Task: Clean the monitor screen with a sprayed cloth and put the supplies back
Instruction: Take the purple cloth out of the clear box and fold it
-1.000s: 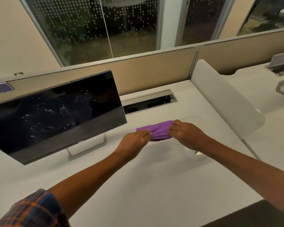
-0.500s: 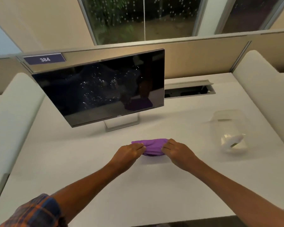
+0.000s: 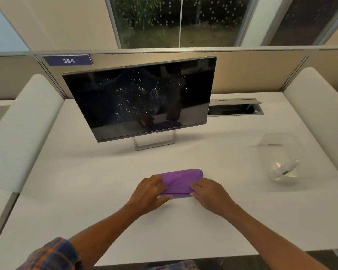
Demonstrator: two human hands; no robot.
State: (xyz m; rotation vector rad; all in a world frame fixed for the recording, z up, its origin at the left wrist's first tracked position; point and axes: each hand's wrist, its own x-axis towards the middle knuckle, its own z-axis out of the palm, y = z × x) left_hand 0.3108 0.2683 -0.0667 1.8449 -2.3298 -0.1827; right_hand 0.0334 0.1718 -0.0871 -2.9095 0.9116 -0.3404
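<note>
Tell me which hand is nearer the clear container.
Right. The right hand rests on the purple cloth, toward the clear container; the left hand rests on the cloth's opposite end, farther away.

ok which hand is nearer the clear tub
The right hand, on the purple cloth's right end; the left hand rests on its other end, farther from the tub.

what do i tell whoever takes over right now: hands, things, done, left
Left hand and right hand: each lies flat on one end of the folded purple cloth, pressing it to the desk.
Monitor stands behind the cloth. Its screen is dark with bright specks; wiped or not, cannot tell.
Clear container sits to the right, apart from the cloth. No spray bottle in view.
Done: cloth folded.
Left: put the cloth away, probably in the container.
</note>
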